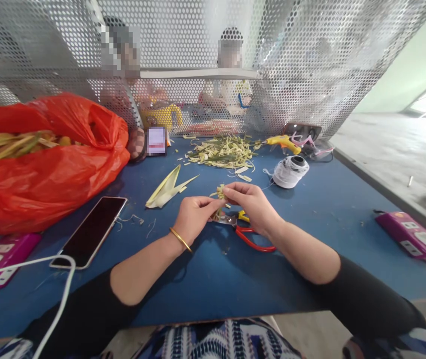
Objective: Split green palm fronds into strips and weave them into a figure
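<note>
Between both sets of fingertips I hold a small bunched piece of pale yellow-green husk (220,191). My left hand (197,213), with a gold bangle at the wrist, pinches its lower left side. My right hand (250,203) pinches it from the upper right. Below the hands, scissors (254,240) with red handles lie on the blue table, their blades partly covered by my fingers. A small yellow object (243,216) beside the scissors is mostly hidden. Left of the hands rests a larger folded husk leaf (168,189).
Beyond the hands are a heap of husk scraps (222,151), a white thread spool (290,172) and a yellow glue gun (284,143). A red plastic bag (48,184), phone (91,232) and purple power strips (410,233) flank the workspace. Perforated metal (190,35) stands behind.
</note>
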Action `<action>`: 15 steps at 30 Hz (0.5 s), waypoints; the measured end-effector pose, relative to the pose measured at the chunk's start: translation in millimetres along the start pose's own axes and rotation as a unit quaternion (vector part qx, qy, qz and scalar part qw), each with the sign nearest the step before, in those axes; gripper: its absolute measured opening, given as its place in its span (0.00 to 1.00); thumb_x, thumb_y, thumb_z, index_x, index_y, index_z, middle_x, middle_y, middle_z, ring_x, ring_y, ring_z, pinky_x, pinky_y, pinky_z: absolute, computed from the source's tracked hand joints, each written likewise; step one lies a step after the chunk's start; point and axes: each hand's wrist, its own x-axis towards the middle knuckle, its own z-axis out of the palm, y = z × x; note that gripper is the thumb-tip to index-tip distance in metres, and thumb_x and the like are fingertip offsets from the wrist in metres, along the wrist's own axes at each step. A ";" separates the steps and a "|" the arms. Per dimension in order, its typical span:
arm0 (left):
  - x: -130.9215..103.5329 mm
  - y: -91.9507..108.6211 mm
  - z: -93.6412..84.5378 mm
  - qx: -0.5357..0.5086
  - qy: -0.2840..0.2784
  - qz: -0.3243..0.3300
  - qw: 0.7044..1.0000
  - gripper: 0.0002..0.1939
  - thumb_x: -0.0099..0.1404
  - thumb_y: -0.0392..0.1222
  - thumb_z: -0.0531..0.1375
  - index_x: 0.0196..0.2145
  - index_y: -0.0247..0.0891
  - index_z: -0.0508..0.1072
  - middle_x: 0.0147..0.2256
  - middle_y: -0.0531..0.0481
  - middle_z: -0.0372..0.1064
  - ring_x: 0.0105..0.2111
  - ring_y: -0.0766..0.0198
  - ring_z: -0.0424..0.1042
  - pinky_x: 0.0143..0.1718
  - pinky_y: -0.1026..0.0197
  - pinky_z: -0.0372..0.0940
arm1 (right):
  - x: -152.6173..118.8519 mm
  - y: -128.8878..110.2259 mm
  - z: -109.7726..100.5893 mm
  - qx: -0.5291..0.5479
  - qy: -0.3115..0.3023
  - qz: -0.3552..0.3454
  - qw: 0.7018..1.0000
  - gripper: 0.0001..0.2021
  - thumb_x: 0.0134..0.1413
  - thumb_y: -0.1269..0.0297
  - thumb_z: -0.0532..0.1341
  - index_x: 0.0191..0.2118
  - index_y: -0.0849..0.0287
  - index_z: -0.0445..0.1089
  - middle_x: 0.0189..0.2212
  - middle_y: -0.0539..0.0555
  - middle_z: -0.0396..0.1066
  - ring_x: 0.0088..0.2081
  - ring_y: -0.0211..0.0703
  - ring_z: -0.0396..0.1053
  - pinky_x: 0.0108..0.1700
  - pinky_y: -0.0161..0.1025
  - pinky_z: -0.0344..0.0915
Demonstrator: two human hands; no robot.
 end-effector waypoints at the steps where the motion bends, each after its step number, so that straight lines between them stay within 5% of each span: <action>1: 0.3 1.0 -0.5 -0.025 -0.014 -0.022 0.999 0.22 0.50 0.61 0.64 0.20 0.37 0.78 0.18 0.50 0.71 0.20 0.66 0.65 0.24 0.64 0.59 | 1.3 -1.0 -1.7 -0.004 -0.002 -0.004 1.000 0.12 0.39 0.55 0.68 0.22 0.59 0.72 0.20 0.48 0.70 0.26 0.36 0.65 0.34 0.37 0.62; 6: -1.4 5.0 -1.6 -0.097 -0.046 -0.078 0.991 0.20 0.47 0.58 0.67 0.25 0.36 0.78 0.23 0.47 0.74 0.21 0.66 0.69 0.24 0.64 0.61 | 3.6 -1.5 -3.4 -0.002 0.009 -0.012 1.000 0.10 0.40 0.58 0.67 0.22 0.59 0.72 0.20 0.48 0.71 0.26 0.36 0.66 0.35 0.37 0.63; 10: -3.6 6.0 -1.1 -0.068 -0.044 -0.064 0.995 0.12 0.44 0.47 0.69 0.23 0.37 0.76 0.20 0.51 0.72 0.20 0.68 0.66 0.22 0.65 0.60 | 5.4 -4.2 -6.9 -0.054 -0.005 -0.017 0.998 0.11 0.40 0.56 0.68 0.23 0.59 0.73 0.19 0.47 0.69 0.25 0.35 0.63 0.32 0.36 0.60; 15: -2.5 7.3 -2.8 -0.046 -0.049 -0.081 0.994 0.13 0.48 0.49 0.68 0.23 0.36 0.77 0.23 0.49 0.74 0.21 0.66 0.70 0.22 0.66 0.60 | 12.1 -10.4 -19.8 -0.116 -0.031 -0.037 0.992 0.12 0.38 0.55 0.69 0.22 0.59 0.73 0.17 0.46 0.67 0.21 0.32 0.58 0.25 0.34 0.55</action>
